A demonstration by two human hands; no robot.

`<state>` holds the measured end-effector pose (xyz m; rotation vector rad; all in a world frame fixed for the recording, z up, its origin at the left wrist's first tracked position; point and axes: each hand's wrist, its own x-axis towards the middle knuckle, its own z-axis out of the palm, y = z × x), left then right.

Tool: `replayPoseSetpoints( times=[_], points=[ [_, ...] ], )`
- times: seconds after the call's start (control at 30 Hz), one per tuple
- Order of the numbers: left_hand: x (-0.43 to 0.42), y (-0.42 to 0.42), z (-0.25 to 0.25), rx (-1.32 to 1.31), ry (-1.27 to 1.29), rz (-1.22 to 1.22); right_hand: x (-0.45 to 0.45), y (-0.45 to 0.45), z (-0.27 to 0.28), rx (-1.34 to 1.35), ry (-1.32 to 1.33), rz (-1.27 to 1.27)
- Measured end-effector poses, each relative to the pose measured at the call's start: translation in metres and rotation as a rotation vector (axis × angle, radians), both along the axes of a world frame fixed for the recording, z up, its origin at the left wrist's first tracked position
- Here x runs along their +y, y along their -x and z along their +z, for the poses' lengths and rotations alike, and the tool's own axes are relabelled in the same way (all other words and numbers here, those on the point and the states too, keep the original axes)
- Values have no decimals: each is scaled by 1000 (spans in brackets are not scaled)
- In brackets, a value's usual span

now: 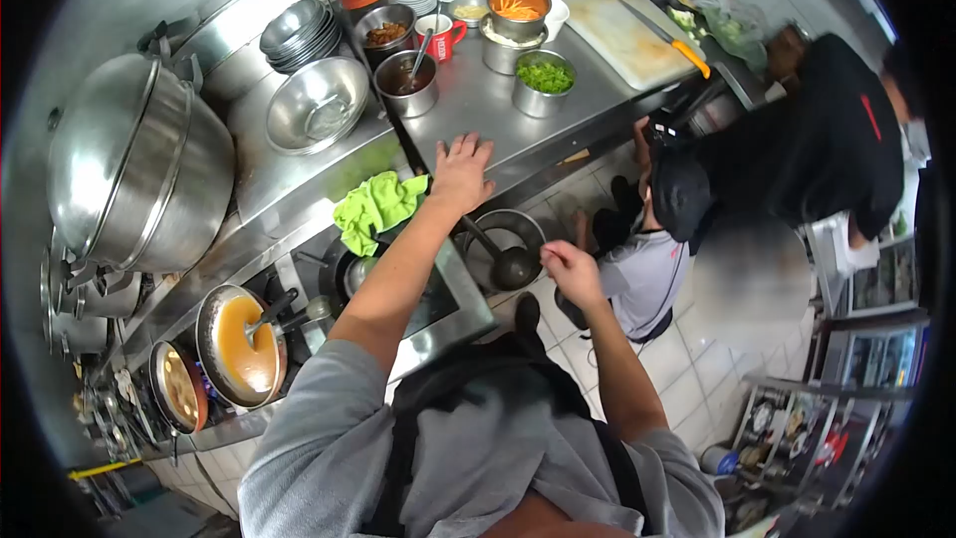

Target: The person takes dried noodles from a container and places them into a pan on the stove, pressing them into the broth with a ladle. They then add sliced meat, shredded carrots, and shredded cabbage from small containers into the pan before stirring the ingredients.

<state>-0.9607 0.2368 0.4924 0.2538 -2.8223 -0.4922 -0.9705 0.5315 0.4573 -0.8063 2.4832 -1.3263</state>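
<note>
Two apron straps (pixel 391 458); left hand (pixel 461 173) seemingly touching counter (pixel 478 102).

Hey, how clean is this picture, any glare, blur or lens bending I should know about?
In the head view, bright highlights on the big steel pot and the orange liquid; in the head view, a round blurred patch below the person in black; in the head view, wide-lens bending and dark corners, though left hand and right hand look fairly clear.

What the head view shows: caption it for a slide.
Left hand at the steel counter, right hand near a ladle.
</note>
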Motion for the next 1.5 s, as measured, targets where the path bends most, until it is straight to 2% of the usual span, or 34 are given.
replayPoseSetpoints(
  times=[0.03,0.07,0.1,0.13,0.27,0.33,0.37,0.43,0.6,0.83,1.03,1.2,1.27,1.37,1.4,1.47,1.5],
  points=[
    [-1,16,-1,53,51,-16,-15,22,-9,-287,172,-4],
    [-3,27,-1,51,28,-35,-30,47,-17,-361,147,-1],
    [-3,36,3,45,32,-36,-43,76,-39,-400,186,46],
    [-2,42,6,59,19,-28,-55,106,-68,-420,106,55],
    [2,52,6,77,-15,0,-121,177,-70,-763,51,-137],
    [5,59,9,89,-26,-10,-158,216,-112,-871,115,-277],
    [7,60,13,77,-14,23,-170,232,-160,-831,207,-212],
    [10,62,15,50,-9,50,-208,249,-153,-957,304,-301],
    [11,67,17,61,-6,76,-256,252,-166,-1007,508,-403],
    [12,71,18,40,20,88,-262,255,-176,-1003,649,-478],
    [10,70,14,43,9,95,-251,268,-184,-976,760,-509],
    [9,70,13,51,13,88,-207,301,-199,-888,892,-490],
    [9,68,13,53,15,86,-173,306,-208,-873,858,-484],
    [11,69,14,60,18,97,-113,301,-200,-933,570,-496],
    [11,68,13,61,14,98,-97,292,-181,-942,563,-496],
    [11,68,14,61,18,96,-74,276,-128,-887,353,-560],
    [12,68,13,58,13,96,-67,272,-126,-889,349,-563]
  ],
)
